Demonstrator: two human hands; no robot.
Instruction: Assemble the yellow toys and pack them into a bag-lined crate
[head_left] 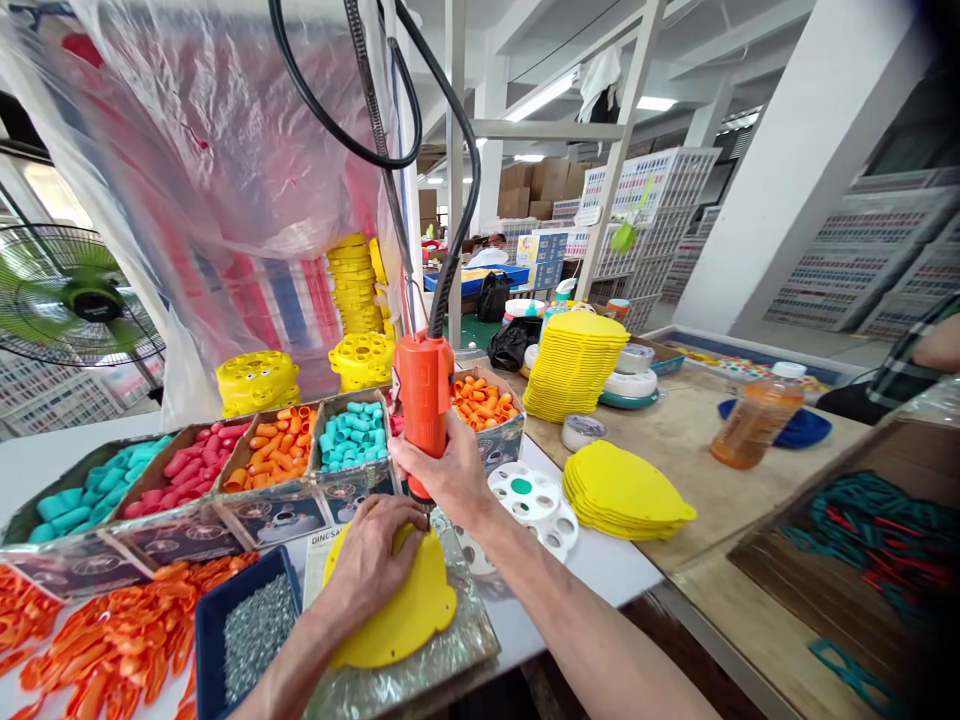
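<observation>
Head view: fastening step in hand, judging by the pose. The right hand (442, 470) is wrapped around the orange electric screwdriver (424, 395), which hangs from a black cable (450, 250), bit pointing down at the far edge of the yellow plastic shell (397, 600). The left hand (371, 565) lies flat on that shell, fingers spread, pinning it to the foil-covered pad (427, 670) at the near edge of the white table (600, 560); whether it also pinches a screw cannot be told, the bit tip is hidden behind the fingers. Next move likely calls for keeping the driver vertical on the screw point and the shell held flat so it does not rotate. Counts: one driver, one shell under work, one blue tray of screws (255, 625) just left of it. Five open cardboard boxes of small caps in a row beyond: teal (90, 495), pink (187, 470), orange (274, 455), teal (352, 435), orange (484, 400). One loose heap of orange parts (105, 640) near left. Two stacks of yellow shells to the right, a tall one (574, 365) far and a low one (622, 490) nearer. One white perforated disc (532, 500) beside the right wrist. One bottle of amber liquid (754, 415) far right, well apart. One green fan (75, 295) far left.
</observation>
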